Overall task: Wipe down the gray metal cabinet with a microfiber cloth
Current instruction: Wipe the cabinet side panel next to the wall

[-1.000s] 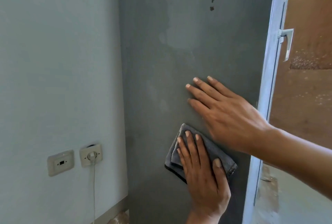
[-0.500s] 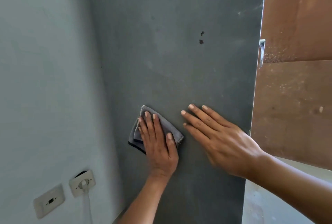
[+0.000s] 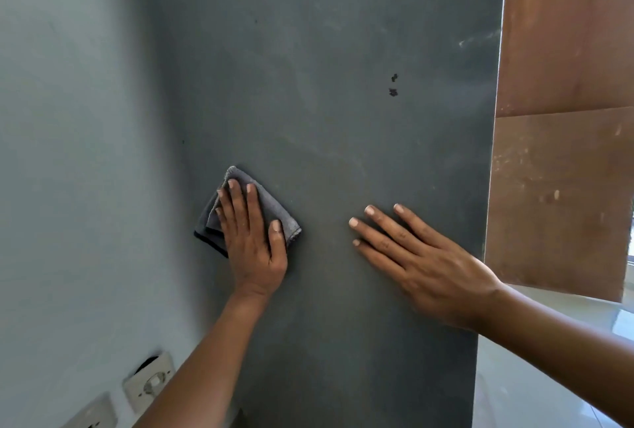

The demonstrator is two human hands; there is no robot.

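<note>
Cloth [image 3: 271,208] lies pinned under flat left hand [image 3: 252,239] against cabinet [image 3: 343,118]; right hand [image 3: 429,266] flat, fingers apart.

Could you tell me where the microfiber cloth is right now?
In the head view, the folded gray microfiber cloth lies flat against the cabinet side, left of centre, under the left hand.

Home interior (likely): painted wall [image 3: 68,153], wall sockets [image 3: 149,383], tiled floor [image 3: 549,376].

Single head-worn view, close and face-on to the cabinet side [image 3: 343,118], tilted slightly downward.
</note>
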